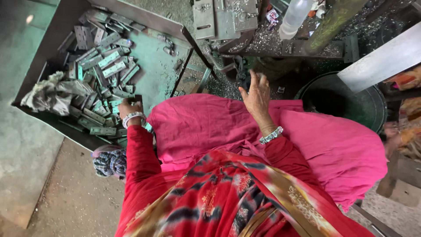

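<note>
Metal plates (103, 66) heaped in the tray's (166, 57) near-left corner, right under the left hand (128, 107), fingers curled into them; right hand (256, 94) open, empty, well apart.

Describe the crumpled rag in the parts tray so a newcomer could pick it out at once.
Start at the big shallow metal tray on the floor to the person's left, heaped with flat grey-green metal plates. The left hand reaches into its near edge. At the tray's far-left corner lies the grey-white rag, the only soft, crumpled thing among the hard, straight-edged plates.
</note>
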